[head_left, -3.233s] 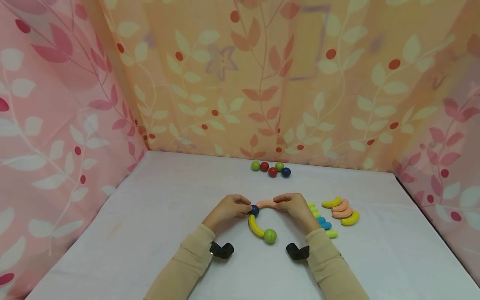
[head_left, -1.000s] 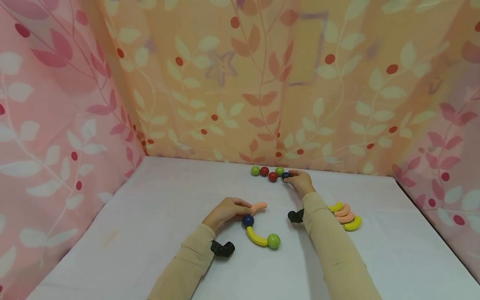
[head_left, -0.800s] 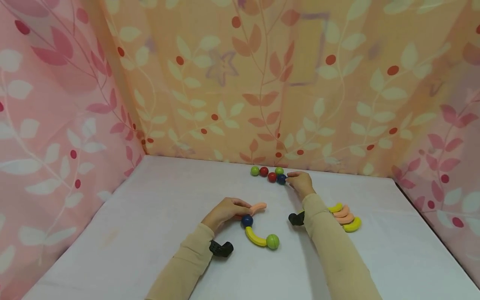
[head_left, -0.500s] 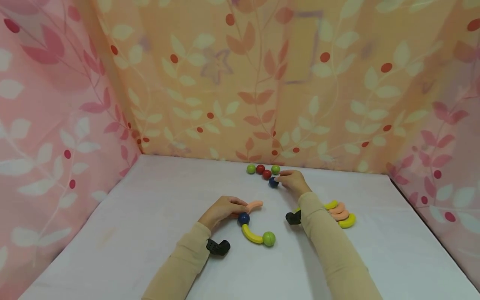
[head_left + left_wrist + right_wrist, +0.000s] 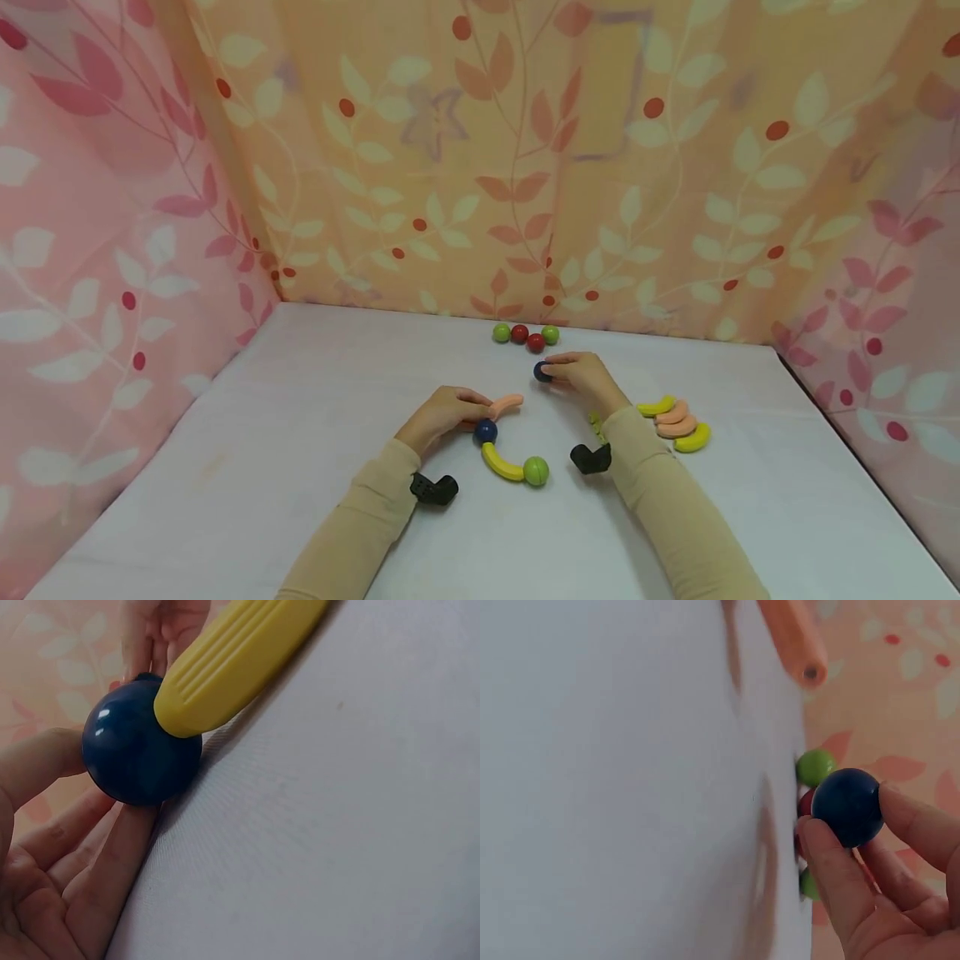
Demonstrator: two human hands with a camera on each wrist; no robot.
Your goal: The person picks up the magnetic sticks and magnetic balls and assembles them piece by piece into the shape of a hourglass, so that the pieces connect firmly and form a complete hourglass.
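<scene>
My left hand holds a joined chain at a dark blue ball. In the left wrist view its thumb and fingers lie against that blue ball. From the ball run a yellow curved stick with a green ball at its end, and a peach curved stick on the far side. My right hand pinches another dark blue ball between thumb and fingers, beyond the peach stick. In the right wrist view that stick's free end shows a small hole.
Two green and two red balls sit near the table's back edge. Loose yellow and peach curved sticks lie to the right. Light green pieces are partly hidden by the right sleeve. Patterned cloth stands behind the white table.
My right hand left the peach stick, reached the back group of balls, took a blue one and drew it left and nearer. My left hand keeps its hold on the chain.
</scene>
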